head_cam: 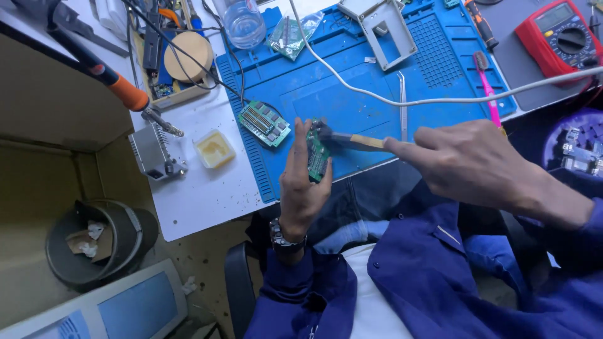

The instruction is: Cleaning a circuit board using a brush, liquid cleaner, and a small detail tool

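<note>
My left hand holds a small green circuit board upright by its edge, above the front of the blue work mat. My right hand grips a brush with a pale wooden handle; its dark bristles touch the top of the board. A second green circuit board lies flat on the mat's left edge, just left of my left hand.
A white cable crosses the mat. Tweezers and a pink brush lie on it. A red multimeter is far right. A yellow flux tub, a soldering iron with an orange grip and a bin stand left.
</note>
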